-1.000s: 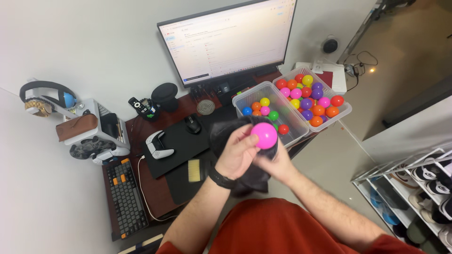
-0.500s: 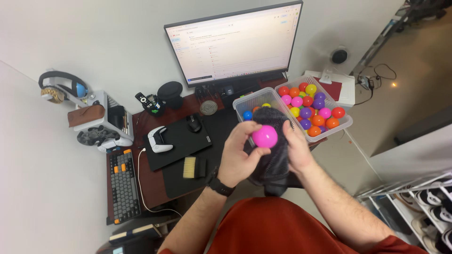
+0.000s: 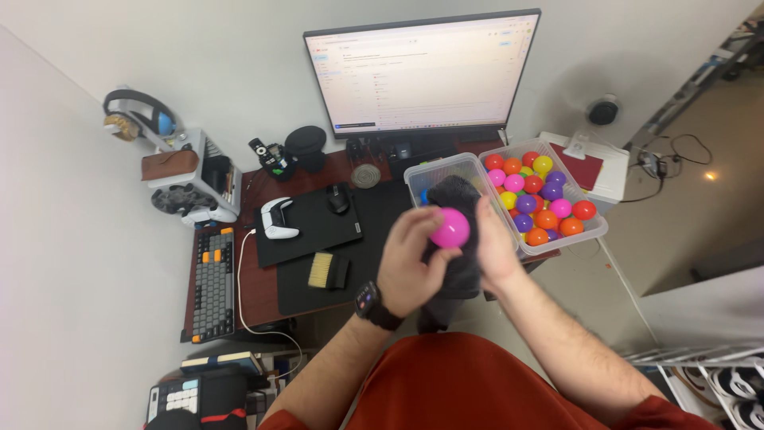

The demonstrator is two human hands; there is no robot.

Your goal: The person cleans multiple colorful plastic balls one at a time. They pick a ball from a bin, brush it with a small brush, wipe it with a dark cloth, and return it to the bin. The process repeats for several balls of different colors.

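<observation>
Your left hand (image 3: pixel 410 267) has its fingers curled round a pink ball (image 3: pixel 450 228), thumb beneath it and fingertips on top, raised in front of the monitor (image 3: pixel 422 76). Your right hand (image 3: pixel 495 251) is spread flat against a dark cloth (image 3: pixel 460 263), pressing it to the ball's right side; its palm is turned away from you, so it looks to be gripping the cloth, though the hold itself is hidden.

The cloth hangs down between your wrists and covers most of the near bin (image 3: pixel 439 171) below the monitor; only that bin's far rim and left corner show, and its contents are hard to make out. The full bin (image 3: pixel 585 235) to the right of it is plain, heaped with coloured balls (image 3: pixel 541 203), and its near corner overhangs the desk (image 3: pixel 251 287) edge. A shoe rack (image 3: pixel 720 374) is cut off at the frame's lower right.

Left of the monitor the desk is crowded: a black mat (image 3: pixel 306 231) with a white controller (image 3: pixel 277 219) and mouse (image 3: pixel 338 199), a brush (image 3: pixel 322 271) and a keyboard (image 3: pixel 211 283) at the desk's left edge. Open floor (image 3: pixel 589 295) lies right of the desk, beyond your right forearm.
</observation>
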